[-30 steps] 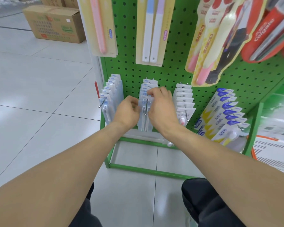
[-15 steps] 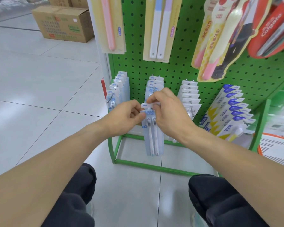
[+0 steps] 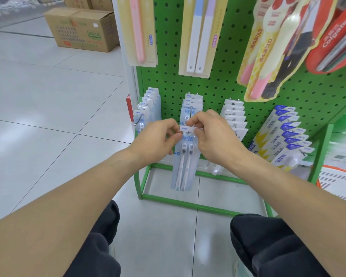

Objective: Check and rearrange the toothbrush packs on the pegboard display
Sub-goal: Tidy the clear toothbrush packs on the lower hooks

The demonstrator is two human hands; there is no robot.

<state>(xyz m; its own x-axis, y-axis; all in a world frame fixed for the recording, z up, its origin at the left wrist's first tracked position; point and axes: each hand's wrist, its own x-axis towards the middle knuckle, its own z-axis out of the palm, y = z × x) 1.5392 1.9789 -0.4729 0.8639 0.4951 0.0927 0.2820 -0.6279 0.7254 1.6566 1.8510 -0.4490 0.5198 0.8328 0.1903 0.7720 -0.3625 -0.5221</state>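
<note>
A green pegboard [image 3: 224, 84] stands on pale tiles. Both hands, left [image 3: 158, 139] and right [image 3: 216, 140], pinch one pack [image 3: 185, 162] by its header, just off the middle hook, likely to check it.

Pegboard [image 3: 224, 82] ahead, upright. Bottom row of hooks, L to R: pack stack [image 3: 148, 108], middle stack [image 3: 193, 103], third stack [image 3: 235, 114], slanted stack [image 3: 286, 134] far R. Held pack [image 3: 185, 156] in front of middle stack, btwn left hand [image 3: 156, 140] & right hand [image 3: 216, 140]. Cardboard box [image 3: 84, 29] on floor, well L & behind.
</note>
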